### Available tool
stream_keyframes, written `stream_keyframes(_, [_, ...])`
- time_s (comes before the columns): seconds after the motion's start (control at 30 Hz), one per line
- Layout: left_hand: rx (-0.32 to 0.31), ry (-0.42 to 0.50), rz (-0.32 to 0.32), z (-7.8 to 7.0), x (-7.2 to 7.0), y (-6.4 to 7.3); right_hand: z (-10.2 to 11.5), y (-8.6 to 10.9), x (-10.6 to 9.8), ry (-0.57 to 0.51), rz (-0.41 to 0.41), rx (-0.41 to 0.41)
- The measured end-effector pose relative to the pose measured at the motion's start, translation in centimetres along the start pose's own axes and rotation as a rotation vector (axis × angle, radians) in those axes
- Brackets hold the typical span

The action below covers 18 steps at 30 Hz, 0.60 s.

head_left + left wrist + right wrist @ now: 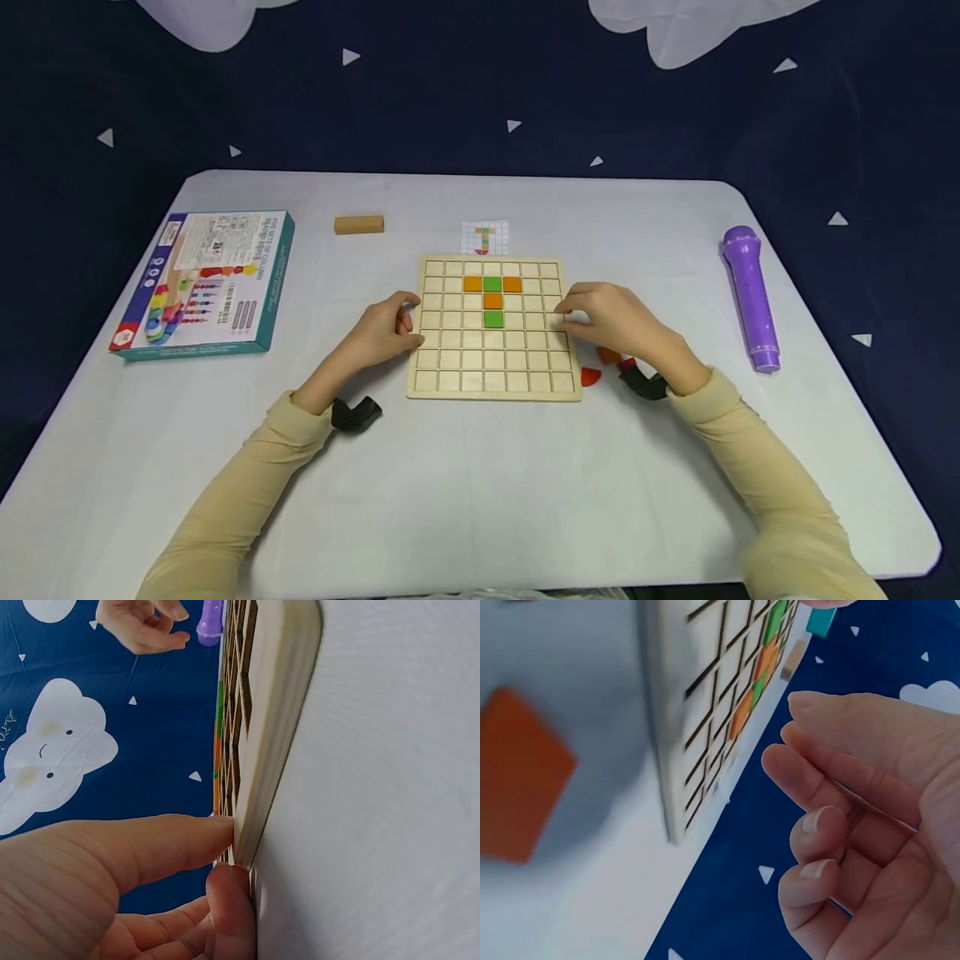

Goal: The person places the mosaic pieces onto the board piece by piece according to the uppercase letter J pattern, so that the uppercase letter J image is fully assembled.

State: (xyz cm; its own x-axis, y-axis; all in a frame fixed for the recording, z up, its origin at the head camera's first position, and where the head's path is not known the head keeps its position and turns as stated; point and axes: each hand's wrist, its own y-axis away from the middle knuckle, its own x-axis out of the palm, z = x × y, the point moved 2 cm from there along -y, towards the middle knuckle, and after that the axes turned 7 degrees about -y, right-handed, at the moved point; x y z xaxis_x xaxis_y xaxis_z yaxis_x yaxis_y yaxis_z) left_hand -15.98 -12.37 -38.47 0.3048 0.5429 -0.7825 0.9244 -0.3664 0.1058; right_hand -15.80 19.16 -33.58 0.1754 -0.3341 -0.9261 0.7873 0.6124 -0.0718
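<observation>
Two relaxed hands (382, 329) (615, 317), left touching the board (472, 360), right empty, are between box (210, 279) and tube (752, 304).

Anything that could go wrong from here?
The left hand touches the left edge of the board; a push might jostle the coloured tiles. The small card lies close to the board's far edge, so a forward slide could shift it. The loose red piece sits beside the board's near right corner, where the right hand could knock it.

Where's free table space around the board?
Bare: near side of the grid board, between the sleeves; also between picture card and purple tube. Crowded: beside the board's near right corner, with red and orange pieces near the right hand.
</observation>
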Motion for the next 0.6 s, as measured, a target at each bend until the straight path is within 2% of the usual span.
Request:
stream_keyframes(0.47, [-0.004,0.015,0.006,0.0,-0.1,0.0,-2.9,3.6,0.2,-0.022,-0.001,0.087])
stream_keyframes(0.6, [-0.009,0.018,0.013,0.0,0.0,0.0,-3.4,4.6,0.5,-0.037,-0.006,0.087])
